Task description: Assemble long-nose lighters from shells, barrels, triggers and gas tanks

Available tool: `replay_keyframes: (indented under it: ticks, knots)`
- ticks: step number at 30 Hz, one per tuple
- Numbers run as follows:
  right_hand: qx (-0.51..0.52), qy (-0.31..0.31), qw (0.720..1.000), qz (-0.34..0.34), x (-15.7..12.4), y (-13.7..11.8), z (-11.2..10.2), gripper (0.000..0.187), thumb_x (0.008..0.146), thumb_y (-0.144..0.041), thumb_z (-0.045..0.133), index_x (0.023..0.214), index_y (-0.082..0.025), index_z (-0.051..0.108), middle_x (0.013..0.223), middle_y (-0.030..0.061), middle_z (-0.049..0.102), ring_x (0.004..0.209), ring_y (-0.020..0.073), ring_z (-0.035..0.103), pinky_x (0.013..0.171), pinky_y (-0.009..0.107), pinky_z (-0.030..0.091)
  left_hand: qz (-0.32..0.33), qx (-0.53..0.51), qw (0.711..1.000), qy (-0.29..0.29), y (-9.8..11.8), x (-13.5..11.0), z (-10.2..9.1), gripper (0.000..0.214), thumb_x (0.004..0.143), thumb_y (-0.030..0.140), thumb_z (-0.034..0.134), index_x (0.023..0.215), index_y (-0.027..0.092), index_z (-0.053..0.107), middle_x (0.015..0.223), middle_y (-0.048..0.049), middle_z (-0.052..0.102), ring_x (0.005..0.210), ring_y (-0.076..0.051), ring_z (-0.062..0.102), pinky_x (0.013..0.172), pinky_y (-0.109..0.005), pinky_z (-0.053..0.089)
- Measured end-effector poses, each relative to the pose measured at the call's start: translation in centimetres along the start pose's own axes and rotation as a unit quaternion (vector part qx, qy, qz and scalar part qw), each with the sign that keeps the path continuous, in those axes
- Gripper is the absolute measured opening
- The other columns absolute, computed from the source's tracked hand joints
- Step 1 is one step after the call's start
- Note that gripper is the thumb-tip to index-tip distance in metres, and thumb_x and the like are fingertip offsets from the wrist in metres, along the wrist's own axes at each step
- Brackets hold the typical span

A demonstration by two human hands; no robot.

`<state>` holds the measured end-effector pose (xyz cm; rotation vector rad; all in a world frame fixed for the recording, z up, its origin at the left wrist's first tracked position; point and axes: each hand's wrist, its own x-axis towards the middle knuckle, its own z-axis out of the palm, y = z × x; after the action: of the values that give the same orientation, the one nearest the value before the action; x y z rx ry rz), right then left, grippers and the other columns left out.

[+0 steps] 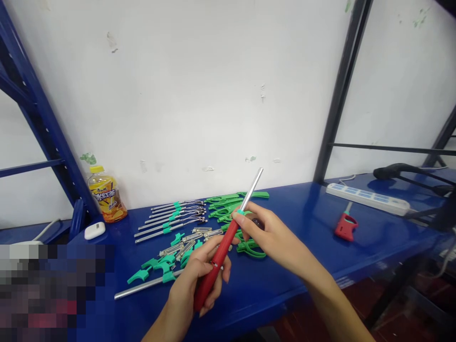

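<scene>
A red long-nozzle lighter (221, 244) is held at a slant over the table, its silver metal tube (252, 189) pointing up and to the right. My left hand (200, 271) is wrapped round the lower part of the red handle. My right hand (261, 225) pinches the upper end, by the teal collar where the tube enters the handle. Behind my hands lie several green lighter handle shells (228, 198), partly hidden by the right hand. Beside my left hand are teal triggers (166, 266), clear lighter fuel tanks (183, 250) and a metal tube (138, 288) with a teal collar.
Metal tubes with wires (160, 229) lie in a row on the blue table (292, 242). A drink bottle (106, 194) and a white earphone case (94, 231) stand left. A red short lighter (346, 225) and a power strip (368, 198) lie right. Blurred blocks cover the lower left.
</scene>
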<state>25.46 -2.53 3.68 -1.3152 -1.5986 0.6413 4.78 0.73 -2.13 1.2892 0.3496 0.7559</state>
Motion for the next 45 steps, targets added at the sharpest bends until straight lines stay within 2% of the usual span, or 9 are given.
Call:
replay_keyframes:
  ticks: [5,17,24,27,31,35,38,40,45]
  knots:
    - [0.009,-0.001,1.000,-0.006,-0.2,-0.1,-0.2,0.038,0.107,-0.059,0.056,0.101,-0.023,0.066,0.070,-0.0048,0.056,0.061,0.0132,0.045,0.055,0.029,0.033,0.010,0.012,1.000,-0.013,-0.1,0.0,-0.1,0.061,0.091,0.036,0.051,0.149,0.019,0.058,0.086,-0.0019,0.063,0.041,-0.005,0.035,0.035,-0.016,0.027]
    - [0.015,-0.010,1.000,-0.016,-0.2,-0.1,-0.4,0.039,0.105,-0.061,0.058,0.103,-0.023,0.067,0.065,-0.0054,0.055,0.058,0.0143,0.045,0.054,0.030,0.033,0.007,0.031,0.999,-0.014,0.0,-0.1,0.1,0.061,0.093,0.042,0.055,0.150,0.021,0.057,0.090,-0.0018,0.062,0.043,-0.005,0.037,0.037,-0.016,0.031]
    - [0.022,-0.013,1.000,-0.005,-0.3,-0.3,-0.5,0.033,0.107,-0.054,0.058,0.099,-0.023,0.065,0.066,-0.0055,0.056,0.060,0.0141,0.048,0.055,0.029,0.034,-0.031,0.040,0.998,-0.044,0.1,0.3,-0.5,0.065,0.091,0.044,0.063,0.152,0.024,0.054,0.091,0.0004,0.058,0.047,-0.006,0.046,0.039,-0.017,0.037]
    - [0.044,-0.027,0.999,0.008,-0.4,-0.3,-0.3,0.028,0.108,-0.050,0.059,0.101,-0.023,0.064,0.067,-0.0053,0.059,0.063,0.0142,0.053,0.058,0.028,0.037,-0.024,0.056,0.998,-0.026,-0.1,0.2,-0.3,0.062,0.093,0.044,0.063,0.151,0.025,0.054,0.092,0.0010,0.058,0.047,-0.006,0.045,0.038,-0.017,0.036]
    - [0.050,-0.047,0.997,0.018,-0.5,-0.4,-0.1,0.034,0.108,-0.055,0.059,0.100,-0.022,0.066,0.070,-0.0042,0.060,0.063,0.0136,0.054,0.058,0.028,0.038,-0.029,0.104,0.994,0.012,-0.3,-0.4,0.3,0.054,0.100,0.043,0.064,0.151,0.027,0.054,0.094,0.0013,0.057,0.054,-0.006,0.045,0.045,-0.017,0.037]
    - [0.038,-0.044,0.998,0.002,-0.4,-0.3,-0.2,0.042,0.106,-0.060,0.059,0.094,-0.021,0.067,0.074,-0.0022,0.063,0.065,0.0139,0.055,0.059,0.028,0.039,-0.032,0.117,0.993,0.007,-0.3,-0.5,0.6,0.053,0.101,0.038,0.062,0.152,0.028,0.051,0.094,0.0021,0.056,0.054,-0.006,0.045,0.046,-0.017,0.039]
    - [0.023,-0.020,0.999,-0.016,-0.1,0.1,-0.5,0.046,0.102,-0.065,0.064,0.088,-0.021,0.068,0.073,-0.0015,0.061,0.065,0.0148,0.053,0.059,0.029,0.038,-0.023,0.117,0.993,-0.014,-0.3,-0.1,0.5,0.058,0.104,0.042,0.056,0.159,0.028,0.042,0.098,-0.0001,0.061,0.055,-0.008,0.055,0.046,-0.018,0.041]
    - [0.023,0.027,0.999,-0.016,0.1,0.5,-0.8,0.051,0.098,-0.069,0.066,0.082,-0.021,0.067,0.070,-0.0021,0.056,0.064,0.0148,0.048,0.058,0.030,0.036,-0.018,0.121,0.992,-0.011,-0.2,0.0,0.6,0.061,0.106,0.046,0.054,0.162,0.028,0.036,0.099,-0.0022,0.065,0.057,-0.011,0.062,0.046,-0.020,0.042]
    - [0.035,0.147,0.989,-0.007,0.5,1.4,-2.2,0.058,0.094,-0.075,0.068,0.071,-0.023,0.052,0.067,-0.0050,0.037,0.062,0.0142,0.035,0.056,0.031,0.029,-0.044,0.179,0.983,-0.015,0.7,-0.3,1.2,0.051,0.106,0.049,0.059,0.147,0.019,0.057,0.097,-0.0053,0.068,0.062,-0.012,0.062,0.050,-0.021,0.041]
